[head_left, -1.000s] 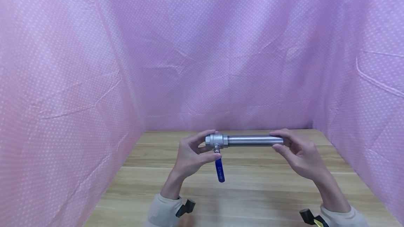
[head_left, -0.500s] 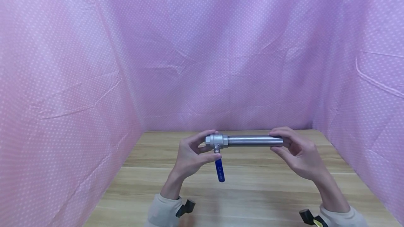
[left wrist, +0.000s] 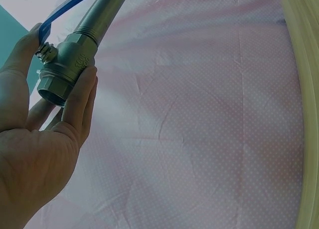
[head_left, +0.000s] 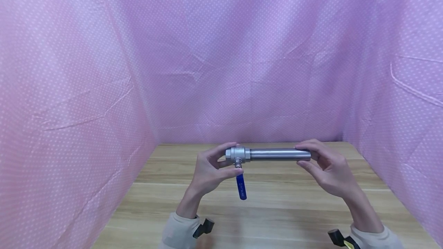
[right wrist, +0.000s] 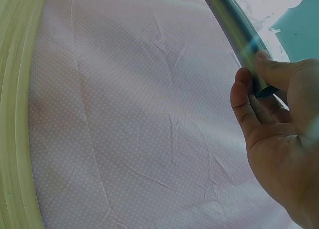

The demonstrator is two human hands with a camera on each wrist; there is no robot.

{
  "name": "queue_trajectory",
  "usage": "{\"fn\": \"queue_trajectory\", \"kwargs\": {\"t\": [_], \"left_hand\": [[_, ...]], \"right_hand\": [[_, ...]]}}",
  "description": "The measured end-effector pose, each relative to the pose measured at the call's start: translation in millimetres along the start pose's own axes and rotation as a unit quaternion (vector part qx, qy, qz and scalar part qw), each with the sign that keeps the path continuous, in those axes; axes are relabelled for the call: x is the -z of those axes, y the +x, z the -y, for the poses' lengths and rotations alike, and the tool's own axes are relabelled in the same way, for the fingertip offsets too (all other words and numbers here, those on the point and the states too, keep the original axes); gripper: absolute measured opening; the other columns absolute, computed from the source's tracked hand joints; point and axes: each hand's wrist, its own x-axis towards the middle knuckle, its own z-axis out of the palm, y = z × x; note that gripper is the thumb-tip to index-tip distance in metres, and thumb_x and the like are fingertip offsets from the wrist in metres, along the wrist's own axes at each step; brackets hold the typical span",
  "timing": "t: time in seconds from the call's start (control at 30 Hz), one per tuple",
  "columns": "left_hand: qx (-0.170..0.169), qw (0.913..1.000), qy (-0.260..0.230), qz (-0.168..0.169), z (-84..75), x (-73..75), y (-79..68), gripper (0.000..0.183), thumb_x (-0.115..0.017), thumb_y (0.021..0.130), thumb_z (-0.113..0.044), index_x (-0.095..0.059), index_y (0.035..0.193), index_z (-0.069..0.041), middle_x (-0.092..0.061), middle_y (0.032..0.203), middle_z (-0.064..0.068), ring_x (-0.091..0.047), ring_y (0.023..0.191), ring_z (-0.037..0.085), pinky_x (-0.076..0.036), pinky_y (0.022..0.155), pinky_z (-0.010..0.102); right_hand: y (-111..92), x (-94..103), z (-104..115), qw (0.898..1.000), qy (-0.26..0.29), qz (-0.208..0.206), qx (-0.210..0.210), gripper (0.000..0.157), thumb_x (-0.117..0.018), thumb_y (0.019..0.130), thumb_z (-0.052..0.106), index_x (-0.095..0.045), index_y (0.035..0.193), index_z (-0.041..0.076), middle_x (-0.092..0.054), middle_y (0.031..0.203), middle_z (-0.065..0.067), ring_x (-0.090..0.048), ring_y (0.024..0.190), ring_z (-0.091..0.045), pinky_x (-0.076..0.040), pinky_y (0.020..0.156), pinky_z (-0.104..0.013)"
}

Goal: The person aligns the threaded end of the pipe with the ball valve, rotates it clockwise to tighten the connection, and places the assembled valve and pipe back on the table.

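Aloft over the wooden table (head_left: 277, 206), a steel pipe (head_left: 277, 153) with valve body (head_left: 237, 153) and blue lever (head_left: 241, 187) pointing 6 o'clock is held level, 9-to-3; ends are pinched by left hand (head_left: 207, 174) and right hand (head_left: 327, 172).

A makeshift recording booth rather than a lived-in room. Pink dotted cloth (head_left: 242, 68) walls in three sides. It encloses a wooden worktop (head_left: 277, 210)
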Motion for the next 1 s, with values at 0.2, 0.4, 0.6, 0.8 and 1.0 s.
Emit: {"fn": "queue_trajectory", "kwargs": {"t": [0.2, 0.4, 0.6, 0.8, 1.0], "left_hand": [[-0.001, 1.0, -0.001, 0.0, 0.3, 0.1, 0.3, 0.068, -0.09, 0.081, 0.014, -0.07, 0.145, 0.004, -0.071, 0.143, 0.033, -0.074, 0.125, 0.012, -0.069, 0.11, 0.042], [-0.007, 1.0, -0.004, 0.004, 1.0, 0.4, 0.3, 0.068, -0.091, 0.081, 0.014, -0.069, 0.146, 0.005, -0.071, 0.144, 0.033, -0.074, 0.125, 0.012, -0.069, 0.109, 0.042], [-0.01, 0.9999, -0.002, 0.003, 2.0, 0.9, 0.3, 0.068, -0.091, 0.082, 0.013, -0.07, 0.145, 0.004, -0.071, 0.143, 0.033, -0.075, 0.124, 0.013, -0.07, 0.109, 0.043], [-0.016, 0.9999, -0.001, 0.005, 2.8, 1.2, 0.6, 0.067, -0.091, 0.083, 0.013, -0.069, 0.146, 0.005, -0.071, 0.142, 0.034, -0.075, 0.125, 0.013, -0.07, 0.109, 0.043], [-0.016, 0.9999, 0.002, 0.003, 2.6, 1.1, 0.6, 0.067, -0.092, 0.083, 0.012, -0.07, 0.145, 0.004, -0.071, 0.141, 0.033, -0.075, 0.124, 0.013, -0.07, 0.109, 0.043]], "right_hand": [[-0.2, -0.1, 0.2, 0.999, -0.036, -0.007, -0.001, 0.045, -0.077, 0.084, -0.028, -0.067, 0.128, -0.023, -0.073, 0.117, -0.007, -0.053, 0.079, -0.007, -0.042, 0.052, -0.022], [-1.8, 0.0, 1.0, 0.996, -0.085, -0.014, -0.004, 0.035, -0.082, 0.097, -0.008, -0.07, 0.127, -0.021, -0.066, 0.094, -0.004, -0.045, 0.065, -0.003, -0.035, 0.045, -0.021], [-1.7, 0.9, 0.8, 0.996, -0.087, -0.016, -0.007, 0.042, -0.083, 0.087, -0.02, -0.07, 0.127, -0.02, -0.064, 0.092, 0.0, -0.046, 0.066, -0.002, -0.036, 0.045, -0.022], [0.0, 0.3, -0.2, 1.0, 0.022, -0.002, 0.0, 0.042, -0.08, 0.093, -0.018, -0.062, 0.129, -0.029, -0.075, 0.132, -0.016, -0.071, 0.102, -0.011, -0.059, 0.071, -0.018], [0.7, -0.2, -1.3, 0.999, 0.047, 0.003, 0.008, 0.041, -0.079, 0.095, -0.017, -0.059, 0.128, -0.031, -0.073, 0.136, -0.02, -0.074, 0.115, -0.014, -0.065, 0.09, -0.017]]}}
